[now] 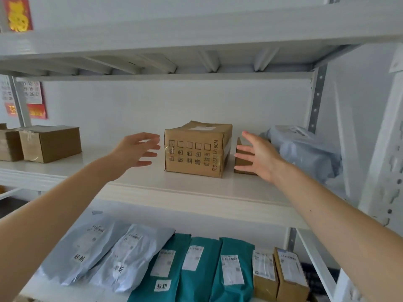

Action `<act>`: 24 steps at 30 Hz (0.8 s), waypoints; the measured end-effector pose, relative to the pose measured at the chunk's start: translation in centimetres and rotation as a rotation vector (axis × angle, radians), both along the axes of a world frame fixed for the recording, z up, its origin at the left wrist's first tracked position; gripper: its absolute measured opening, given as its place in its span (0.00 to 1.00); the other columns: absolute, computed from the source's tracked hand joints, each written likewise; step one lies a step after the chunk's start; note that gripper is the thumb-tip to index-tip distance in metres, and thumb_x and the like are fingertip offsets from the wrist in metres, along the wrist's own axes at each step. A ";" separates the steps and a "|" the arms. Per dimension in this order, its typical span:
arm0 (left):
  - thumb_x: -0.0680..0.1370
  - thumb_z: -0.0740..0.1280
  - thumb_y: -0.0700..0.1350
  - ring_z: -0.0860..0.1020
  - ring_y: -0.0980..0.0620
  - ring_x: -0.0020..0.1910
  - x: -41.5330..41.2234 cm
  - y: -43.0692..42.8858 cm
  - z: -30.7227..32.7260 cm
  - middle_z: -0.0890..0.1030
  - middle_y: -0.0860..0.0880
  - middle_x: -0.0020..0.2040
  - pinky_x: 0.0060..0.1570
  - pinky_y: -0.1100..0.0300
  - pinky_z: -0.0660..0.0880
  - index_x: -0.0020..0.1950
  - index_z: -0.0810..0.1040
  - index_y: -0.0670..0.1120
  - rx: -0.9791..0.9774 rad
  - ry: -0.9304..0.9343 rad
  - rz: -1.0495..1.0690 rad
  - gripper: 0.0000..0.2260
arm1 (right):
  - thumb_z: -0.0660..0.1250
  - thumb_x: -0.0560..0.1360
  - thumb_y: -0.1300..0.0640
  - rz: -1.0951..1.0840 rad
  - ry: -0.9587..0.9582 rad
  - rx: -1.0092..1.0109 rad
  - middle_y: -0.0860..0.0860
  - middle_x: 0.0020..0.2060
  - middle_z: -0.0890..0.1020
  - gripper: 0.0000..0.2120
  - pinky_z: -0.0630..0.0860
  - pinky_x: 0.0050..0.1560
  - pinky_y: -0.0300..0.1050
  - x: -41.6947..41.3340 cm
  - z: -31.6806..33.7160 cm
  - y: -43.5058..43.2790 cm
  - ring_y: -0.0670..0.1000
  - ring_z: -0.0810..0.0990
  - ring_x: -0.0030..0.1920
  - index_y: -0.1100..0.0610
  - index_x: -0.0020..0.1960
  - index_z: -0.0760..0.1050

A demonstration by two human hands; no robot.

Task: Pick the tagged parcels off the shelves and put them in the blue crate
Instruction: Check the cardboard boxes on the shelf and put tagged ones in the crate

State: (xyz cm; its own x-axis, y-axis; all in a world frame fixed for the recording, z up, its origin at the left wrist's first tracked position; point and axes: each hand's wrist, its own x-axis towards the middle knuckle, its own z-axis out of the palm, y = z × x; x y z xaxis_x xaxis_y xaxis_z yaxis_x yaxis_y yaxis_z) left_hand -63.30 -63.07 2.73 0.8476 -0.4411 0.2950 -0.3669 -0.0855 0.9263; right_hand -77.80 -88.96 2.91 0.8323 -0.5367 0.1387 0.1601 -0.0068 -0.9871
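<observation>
A brown cardboard box with printed squares and characters stands on the middle shelf. My left hand is stretched out just left of the box, fingers spread, fingertips close to its left face. To the right of the box my right hand is held open with fingers spread, in front of a small brown carton. Neither hand holds anything. The blue crate is out of view.
A grey poly bag lies at the right end of the shelf; flat brown boxes sit at the left. On the lower shelf lie grey mailers, teal mailers and two small labelled cartons. Upright posts flank the bay.
</observation>
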 end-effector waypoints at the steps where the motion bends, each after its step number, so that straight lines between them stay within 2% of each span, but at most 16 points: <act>1: 0.78 0.66 0.49 0.80 0.46 0.56 1.0 -0.3 0.5 0.81 0.46 0.56 0.56 0.50 0.77 0.60 0.78 0.48 -0.007 -0.003 0.001 0.12 | 0.61 0.79 0.44 0.015 0.006 0.009 0.56 0.69 0.70 0.26 0.71 0.63 0.66 0.8 0.4 -0.4 0.58 0.71 0.66 0.49 0.74 0.61; 5: 0.78 0.66 0.51 0.79 0.47 0.57 5.1 -1.9 2.4 0.81 0.47 0.57 0.52 0.53 0.77 0.63 0.77 0.48 0.027 -0.025 -0.006 0.15 | 0.60 0.79 0.42 0.062 0.050 -0.018 0.57 0.73 0.65 0.28 0.67 0.65 0.67 4.0 1.7 -2.0 0.60 0.65 0.71 0.49 0.76 0.59; 8: 0.78 0.66 0.53 0.78 0.48 0.58 7.9 -3.5 3.3 0.80 0.48 0.58 0.52 0.54 0.77 0.64 0.76 0.49 0.066 -0.042 -0.028 0.16 | 0.60 0.79 0.42 0.080 0.075 -0.036 0.55 0.72 0.64 0.26 0.67 0.65 0.66 6.3 2.5 -3.2 0.60 0.64 0.71 0.49 0.74 0.61; 11: 0.78 0.65 0.54 0.77 0.48 0.58 10.4 -5.3 3.7 0.80 0.49 0.58 0.54 0.52 0.76 0.64 0.76 0.50 0.114 -0.044 -0.050 0.17 | 0.60 0.79 0.44 0.104 0.109 -0.046 0.55 0.65 0.71 0.21 0.70 0.63 0.66 8.5 2.9 -4.1 0.58 0.70 0.66 0.50 0.68 0.66; 15: 0.78 0.65 0.54 0.79 0.48 0.56 13.3 -7.0 3.4 0.80 0.48 0.57 0.58 0.48 0.76 0.63 0.76 0.51 0.154 0.024 -0.077 0.15 | 0.62 0.78 0.45 0.138 0.185 -0.074 0.58 0.59 0.76 0.20 0.74 0.57 0.67 10.9 3.2 -4.7 0.58 0.76 0.60 0.52 0.67 0.69; 18: 0.79 0.64 0.52 0.80 0.46 0.52 14.7 -8.1 2.8 0.81 0.45 0.54 0.51 0.50 0.77 0.61 0.76 0.49 0.118 0.142 -0.143 0.13 | 0.61 0.79 0.47 0.080 0.221 -0.103 0.57 0.53 0.78 0.17 0.76 0.52 0.63 12.1 3.4 -4.6 0.58 0.76 0.56 0.53 0.65 0.71; 20: 0.79 0.64 0.53 0.80 0.45 0.49 15.5 -8.7 2.5 0.81 0.45 0.49 0.48 0.51 0.77 0.59 0.77 0.47 0.116 0.217 -0.179 0.13 | 0.62 0.79 0.48 0.036 0.244 -0.115 0.56 0.49 0.78 0.17 0.76 0.46 0.58 12.7 3.4 -4.5 0.58 0.76 0.54 0.54 0.64 0.72; 22: 0.78 0.63 0.54 0.79 0.45 0.45 16.1 -9.1 2.2 0.80 0.44 0.43 0.45 0.51 0.77 0.58 0.78 0.44 0.138 0.263 -0.227 0.16 | 0.63 0.78 0.48 -0.006 0.277 -0.116 0.56 0.48 0.76 0.17 0.76 0.46 0.60 13.1 3.4 -4.3 0.59 0.76 0.52 0.56 0.63 0.72; 24: 0.77 0.64 0.55 0.79 0.43 0.45 16.5 -9.3 2.0 0.79 0.42 0.44 0.43 0.50 0.77 0.59 0.77 0.43 0.123 0.309 -0.268 0.18 | 0.64 0.78 0.49 -0.034 0.289 -0.095 0.56 0.47 0.76 0.16 0.76 0.46 0.62 13.3 3.3 -4.0 0.59 0.76 0.50 0.56 0.62 0.71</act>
